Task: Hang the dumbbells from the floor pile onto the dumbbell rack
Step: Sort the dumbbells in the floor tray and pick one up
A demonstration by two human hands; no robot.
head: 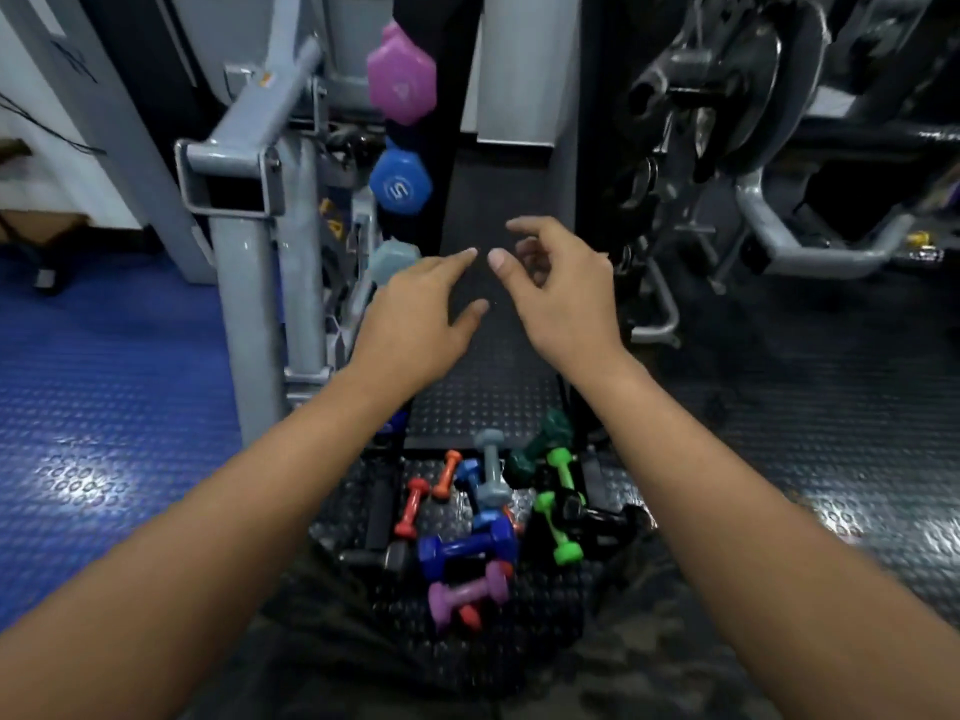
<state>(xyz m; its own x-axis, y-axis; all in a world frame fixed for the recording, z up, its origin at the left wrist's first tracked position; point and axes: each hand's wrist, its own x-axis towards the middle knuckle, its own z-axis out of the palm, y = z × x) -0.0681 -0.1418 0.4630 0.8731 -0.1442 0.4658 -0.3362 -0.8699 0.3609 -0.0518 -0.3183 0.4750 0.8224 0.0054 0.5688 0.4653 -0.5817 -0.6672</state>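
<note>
Head view, looking down past both outstretched forearms. Spreading across the lower half: black studded rubber floor mat [488, 407], meeting blue studded flooring [104, 387] on the left. Rising on the left: grey steel machine frame [249, 283], with black weight plates [748, 90] hanging on a bar at upper right. Standing between them, narrow and dark: dumbbell rack [415, 148], already carrying three hexagonal heads stacked one over another, seen end on — pink dumbbell [401, 75] on top, blue dumbbell [400, 183] below it showing a white "5", pale grey-blue dumbbell [395, 259] lowest, partly hidden behind the left hand.

Hovering in front of the rack: left hand [415, 330], fingers stretched out straight and holding nothing; right hand [561, 293], fingers loosely curled, also gripping nothing (fingertips of the two nearly meeting, slightly blurred).

Lying low between the arms on the mat: floor pile [488, 522] of small glossy dumbbells, jumbled and overlapping — dark blue dumbbell [467, 548] near the centre, purple dumbbell [467, 595] nearest the viewer, grey dumbbell [491, 470] pointing away, dark green dumbbell [537, 446] at the far right, two bright green dumbbells [558, 527], black dumbbell [602, 527] beside them, and smallest, two red-orange dumbbells [413, 506] on the left edge.
</note>
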